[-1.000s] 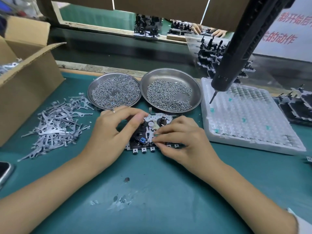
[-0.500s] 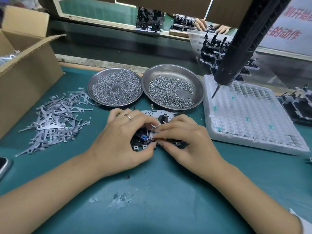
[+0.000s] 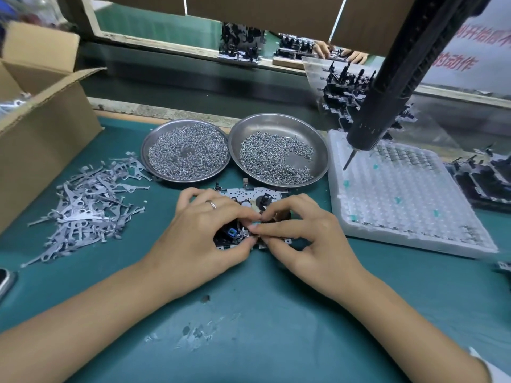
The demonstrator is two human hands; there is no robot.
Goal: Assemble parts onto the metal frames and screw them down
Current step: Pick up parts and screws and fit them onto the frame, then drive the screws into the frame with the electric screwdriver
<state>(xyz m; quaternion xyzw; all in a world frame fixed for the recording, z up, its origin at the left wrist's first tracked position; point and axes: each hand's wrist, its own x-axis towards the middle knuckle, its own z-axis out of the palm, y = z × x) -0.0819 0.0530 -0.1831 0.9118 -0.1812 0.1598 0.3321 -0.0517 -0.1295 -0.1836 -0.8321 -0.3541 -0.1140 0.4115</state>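
Note:
A metal frame [image 3: 250, 194] with black parts and a small blue part [image 3: 231, 233] lies flat on the green mat just in front of the two dishes. My left hand [image 3: 201, 230] grips its left half, thumb at the near edge, fingers curled over the top. My right hand [image 3: 304, 236] covers its right half, with thumb and forefinger pinching a small part at the frame's middle; the part itself is mostly hidden. The fingertips of both hands meet there. A hanging black electric screwdriver [image 3: 387, 87] points down over the white tray.
Two steel dishes of screws [image 3: 185, 153] [image 3: 276, 157] stand behind the frame. A heap of flat grey metal levers [image 3: 88, 205] lies at left beside a cardboard box [image 3: 41, 128]. A white foam tray [image 3: 401, 200] sits at right. Finished black assemblies [image 3: 348, 87] stand beyond.
Both hands have closed in over the frame's middle; my left fingers curled further over it and my right fingertips moved left to meet them.

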